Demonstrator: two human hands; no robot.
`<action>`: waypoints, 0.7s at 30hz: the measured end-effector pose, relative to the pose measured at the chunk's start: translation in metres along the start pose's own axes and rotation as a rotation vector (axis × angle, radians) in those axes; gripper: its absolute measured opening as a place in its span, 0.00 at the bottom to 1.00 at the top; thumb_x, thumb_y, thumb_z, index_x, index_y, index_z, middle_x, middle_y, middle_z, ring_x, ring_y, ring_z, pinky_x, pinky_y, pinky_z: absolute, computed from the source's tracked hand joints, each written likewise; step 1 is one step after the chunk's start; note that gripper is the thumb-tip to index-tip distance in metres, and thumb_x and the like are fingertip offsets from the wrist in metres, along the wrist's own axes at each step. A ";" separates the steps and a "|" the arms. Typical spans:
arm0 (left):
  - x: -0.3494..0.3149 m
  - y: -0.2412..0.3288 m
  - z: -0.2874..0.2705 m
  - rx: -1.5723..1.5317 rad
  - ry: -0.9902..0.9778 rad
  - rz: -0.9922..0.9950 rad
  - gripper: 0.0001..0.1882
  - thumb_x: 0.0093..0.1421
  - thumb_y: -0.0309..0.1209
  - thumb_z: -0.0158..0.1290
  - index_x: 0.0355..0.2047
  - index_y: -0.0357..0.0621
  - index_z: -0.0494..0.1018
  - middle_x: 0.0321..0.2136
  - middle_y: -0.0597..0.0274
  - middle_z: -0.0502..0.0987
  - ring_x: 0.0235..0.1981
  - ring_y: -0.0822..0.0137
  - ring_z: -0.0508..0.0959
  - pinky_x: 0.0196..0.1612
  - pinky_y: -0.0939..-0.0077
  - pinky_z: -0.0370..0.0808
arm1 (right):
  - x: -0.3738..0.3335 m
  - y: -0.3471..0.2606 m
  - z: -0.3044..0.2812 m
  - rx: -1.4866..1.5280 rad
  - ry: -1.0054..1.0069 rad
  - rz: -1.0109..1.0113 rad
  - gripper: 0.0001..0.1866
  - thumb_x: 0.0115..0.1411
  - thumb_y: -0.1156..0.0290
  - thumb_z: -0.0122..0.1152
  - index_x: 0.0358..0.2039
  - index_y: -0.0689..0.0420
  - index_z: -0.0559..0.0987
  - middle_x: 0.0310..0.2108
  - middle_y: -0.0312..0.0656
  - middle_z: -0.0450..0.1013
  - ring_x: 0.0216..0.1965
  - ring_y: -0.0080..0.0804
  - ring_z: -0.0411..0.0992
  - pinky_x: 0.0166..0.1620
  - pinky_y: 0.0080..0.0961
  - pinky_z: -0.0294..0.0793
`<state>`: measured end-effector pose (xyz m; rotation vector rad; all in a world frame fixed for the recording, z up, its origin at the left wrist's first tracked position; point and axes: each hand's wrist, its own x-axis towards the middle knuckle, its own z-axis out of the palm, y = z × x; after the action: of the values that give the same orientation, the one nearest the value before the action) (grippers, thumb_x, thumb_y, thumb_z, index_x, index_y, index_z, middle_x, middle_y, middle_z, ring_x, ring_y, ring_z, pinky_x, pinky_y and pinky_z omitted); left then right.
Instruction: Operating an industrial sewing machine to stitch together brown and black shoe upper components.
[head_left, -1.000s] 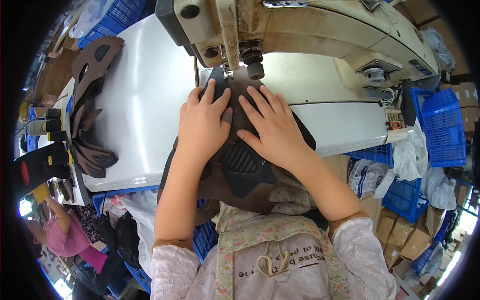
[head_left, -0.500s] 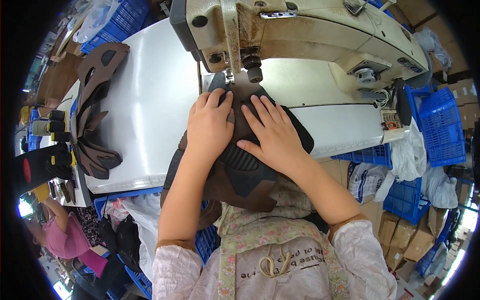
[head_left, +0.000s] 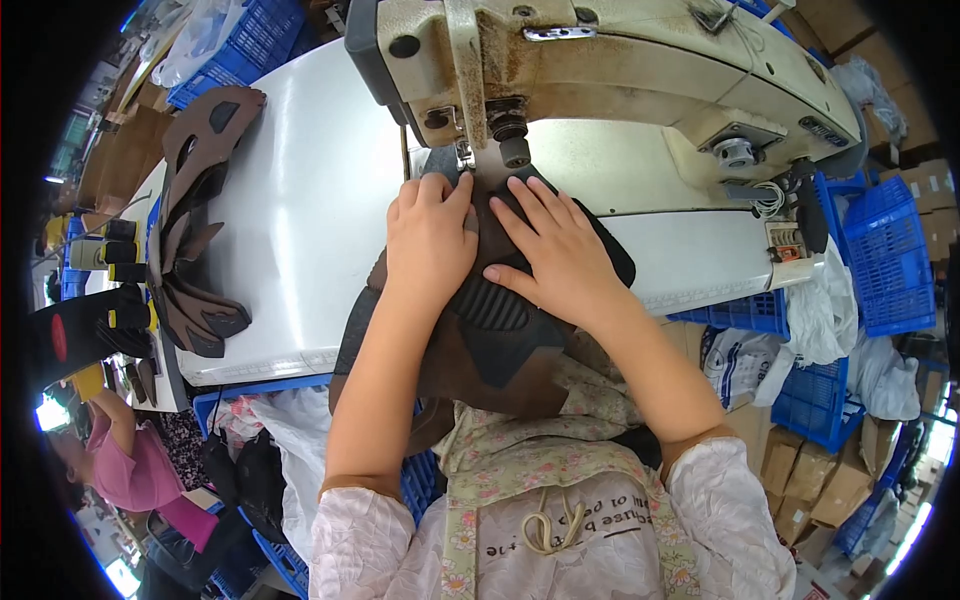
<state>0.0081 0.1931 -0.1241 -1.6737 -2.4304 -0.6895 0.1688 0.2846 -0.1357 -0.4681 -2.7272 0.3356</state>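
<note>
Left hand [head_left: 430,240] with fingers bent, right hand [head_left: 565,255] with fingers spread, set apart, both palm-down on a brown-and-black piece [head_left: 505,355], its far end under a sewing machine [head_left: 610,85], white surface [head_left: 295,210] beneath

The left sleeve [head_left: 355,545] at seven o'clock and right sleeve [head_left: 735,525] at five are whitish and crinkled. Toward six, a pale green apron [head_left: 550,468] with pink flowers straps over a pale top [head_left: 575,580] bearing dark lettering [head_left: 605,520], beside a cream cord [head_left: 545,546] tied in a bow.

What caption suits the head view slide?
Left hand and right hand on a brown-black workpiece at a sewing machine.
</note>
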 end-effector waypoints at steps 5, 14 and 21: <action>0.002 0.001 -0.027 -0.145 -0.181 -0.042 0.17 0.58 0.30 0.56 0.48 0.42 0.78 0.45 0.52 0.77 0.49 0.50 0.75 0.54 0.57 0.70 | -0.002 0.000 -0.002 0.022 -0.007 0.023 0.37 0.59 0.44 0.59 0.61 0.57 0.70 0.65 0.55 0.61 0.67 0.52 0.57 0.68 0.47 0.54; -0.022 -0.005 -0.044 -0.073 -0.376 0.164 0.26 0.59 0.37 0.58 0.54 0.35 0.73 0.62 0.44 0.67 0.64 0.46 0.64 0.65 0.57 0.63 | -0.007 -0.003 -0.001 0.054 -0.015 0.050 0.35 0.60 0.49 0.59 0.62 0.57 0.70 0.66 0.55 0.59 0.68 0.52 0.56 0.69 0.46 0.52; -0.023 -0.006 -0.041 -0.020 -0.341 0.172 0.27 0.59 0.39 0.57 0.57 0.37 0.72 0.61 0.48 0.67 0.64 0.47 0.64 0.64 0.56 0.63 | -0.005 -0.001 0.002 0.045 0.010 0.049 0.34 0.60 0.49 0.58 0.62 0.57 0.70 0.65 0.55 0.60 0.67 0.51 0.56 0.69 0.46 0.52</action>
<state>0.0046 0.1536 -0.0972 -2.1299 -2.4504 -0.4357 0.1718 0.2817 -0.1387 -0.5237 -2.6958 0.4051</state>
